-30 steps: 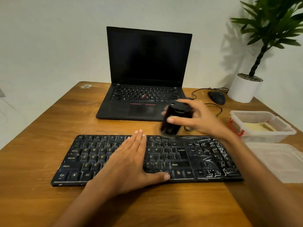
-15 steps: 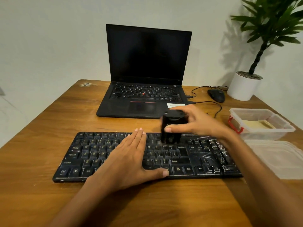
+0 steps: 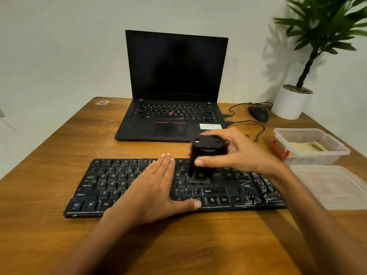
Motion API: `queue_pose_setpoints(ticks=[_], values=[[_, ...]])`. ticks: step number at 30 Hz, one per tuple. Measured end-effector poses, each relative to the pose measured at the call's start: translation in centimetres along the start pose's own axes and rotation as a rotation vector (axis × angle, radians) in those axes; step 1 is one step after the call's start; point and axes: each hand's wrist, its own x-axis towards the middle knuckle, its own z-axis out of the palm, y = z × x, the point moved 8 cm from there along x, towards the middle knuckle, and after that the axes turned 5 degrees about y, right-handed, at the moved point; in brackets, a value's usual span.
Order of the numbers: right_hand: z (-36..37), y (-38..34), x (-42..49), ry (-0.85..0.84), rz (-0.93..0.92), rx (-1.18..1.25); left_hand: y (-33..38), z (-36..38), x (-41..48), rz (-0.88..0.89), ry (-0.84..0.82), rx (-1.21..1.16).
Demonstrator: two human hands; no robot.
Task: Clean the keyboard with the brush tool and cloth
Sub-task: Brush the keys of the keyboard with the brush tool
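A dusty black keyboard (image 3: 111, 181) lies across the wooden table in front of me. My left hand (image 3: 156, 191) lies flat on its middle keys, fingers straight and together, thumb spread along the front edge. My right hand (image 3: 240, 153) grips a black brush tool (image 3: 204, 155) upright, its lower end touching the keys right of centre, near the Shift key. A yellowish cloth (image 3: 306, 146) lies folded inside a clear plastic box (image 3: 309, 158) to the right.
An open black laptop (image 3: 174, 92) stands behind the keyboard. A wired mouse (image 3: 258, 113) and a potted plant (image 3: 292, 102) are at the back right. The box's clear lid (image 3: 333, 185) lies by the keyboard's right end.
My right hand has brought the brush tool toward me, from the keyboard's back edge down onto the middle rows. My left hand has stayed flat on the keys.
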Motion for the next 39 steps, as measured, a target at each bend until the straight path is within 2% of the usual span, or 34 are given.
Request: queue_pose_setpoints(ticks=[2, 5, 7, 10, 13, 17, 21, 26, 28, 30, 32, 36, 39], values=[[1.0, 0.4, -0.3, -0.029, -0.016, -0.024, 0.0, 0.0, 0.0, 0.006, -0.001, 0.003], [-2.3, 2.4, -1.9, 0.004, 0.078, -0.067, 0.0, -0.2, -0.1, 0.021, -0.030, 0.030], [-5.1, 3.2, -2.4, 0.103, 0.117, -0.073, 0.9, -0.7, 0.6, 0.060, -0.044, 0.030], [-5.1, 2.8, -1.2, 0.207, 0.029, 0.014, 3.5, -1.0, 2.3, 0.157, -0.045, 0.007], [-3.7, 4.0, -0.9, 0.181, 0.048, -0.010, 4.4, -0.1, 3.0, 0.188, -0.063, 0.007], [-6.8, 5.3, -2.5, 0.199, 0.156, -0.073, 3.8, 0.4, 2.5, 0.177, -0.097, -0.012], [-4.9, 4.1, -0.8, 0.203, 0.044, -0.047, 4.4, 0.4, 2.8, 0.171, -0.103, -0.025], [-7.0, 5.0, -1.4, 0.166, 0.146, -0.138, 4.2, 0.6, 2.6, 0.167, -0.108, -0.034], [-6.9, 4.1, -0.9, 0.194, 0.088, -0.141, 4.2, 0.6, 2.7, 0.169, -0.106, -0.037], [-4.4, 3.3, -0.1, 0.148, 0.029, -0.091, 4.1, 0.6, 2.8, 0.169, -0.100, -0.033], [-3.6, 4.1, 0.0, 0.115, 0.063, -0.091, 4.0, 0.7, 2.7, 0.169, -0.105, -0.026], [-8.0, 5.2, -1.8, 0.120, 0.227, -0.201, 4.0, 0.7, 2.8, 0.177, -0.100, -0.030], [-6.8, 4.2, -0.9, 0.139, 0.157, -0.232, 4.1, 0.7, 2.8, 0.180, -0.090, -0.028]])
